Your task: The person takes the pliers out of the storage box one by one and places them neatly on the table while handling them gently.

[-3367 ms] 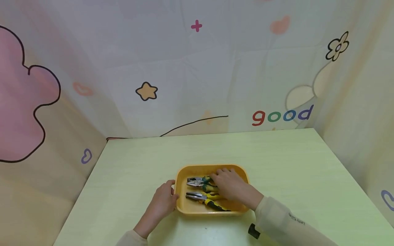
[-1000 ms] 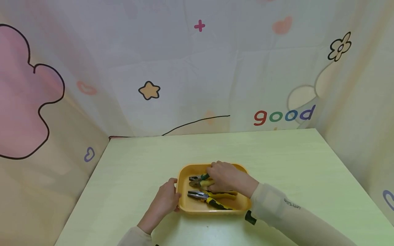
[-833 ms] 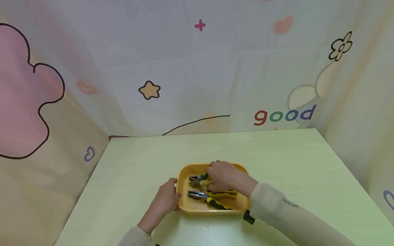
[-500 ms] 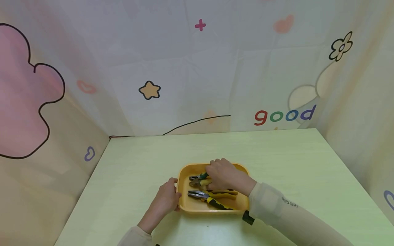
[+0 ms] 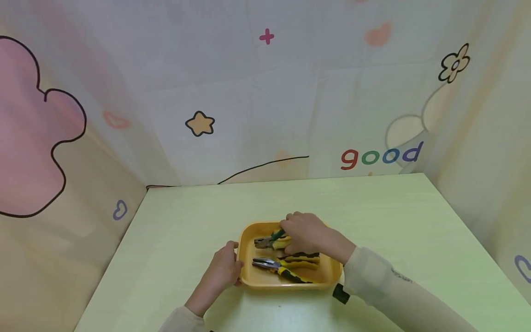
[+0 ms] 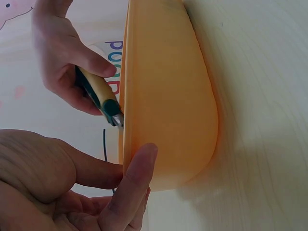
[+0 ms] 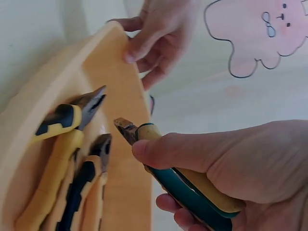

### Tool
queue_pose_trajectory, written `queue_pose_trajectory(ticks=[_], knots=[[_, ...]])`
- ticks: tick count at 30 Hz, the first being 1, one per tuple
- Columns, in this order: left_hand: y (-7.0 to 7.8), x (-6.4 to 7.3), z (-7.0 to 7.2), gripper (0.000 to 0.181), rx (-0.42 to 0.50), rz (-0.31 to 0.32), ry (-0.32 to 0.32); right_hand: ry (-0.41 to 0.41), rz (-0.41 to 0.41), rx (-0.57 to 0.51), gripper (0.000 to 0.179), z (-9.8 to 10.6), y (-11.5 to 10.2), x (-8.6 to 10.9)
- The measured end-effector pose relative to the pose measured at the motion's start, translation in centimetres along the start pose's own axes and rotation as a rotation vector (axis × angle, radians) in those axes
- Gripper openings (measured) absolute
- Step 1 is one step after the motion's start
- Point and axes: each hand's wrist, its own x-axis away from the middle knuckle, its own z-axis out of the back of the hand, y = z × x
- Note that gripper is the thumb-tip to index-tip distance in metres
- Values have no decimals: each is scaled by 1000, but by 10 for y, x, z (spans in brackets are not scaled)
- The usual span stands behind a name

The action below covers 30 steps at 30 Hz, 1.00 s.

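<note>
The right hand (image 7: 245,168) is gripping the green pliers (image 7: 178,186) by their handles, fingers curled, the metal nose pointing past the thumb toward the right wrist view's upper left; they are probably feeling heavy and stiff, the handles giving the surest hold. Low in the head view, the left hand (image 5: 222,267) is pinching the rim of the tray (image 5: 258,278) beneath, where yellow pliers (image 5: 290,275) are lying.
</note>
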Motion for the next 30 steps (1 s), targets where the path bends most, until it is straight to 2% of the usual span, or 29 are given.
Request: queue_pose_trajectory(ticks=[5, 13, 23, 30], knots=[[0, 1, -1, 47, 16, 8, -3, 14, 0, -86, 54, 12, 4, 7], [1, 1, 0, 46, 15, 13, -3, 35, 10, -187, 59, 32, 12, 20], [1, 0, 1, 48, 32, 19, -5, 85, 4, -265, 66, 50, 16, 30], [-1, 1, 0, 46, 31, 11, 2, 152, 30, -286, 65, 57, 19, 37]])
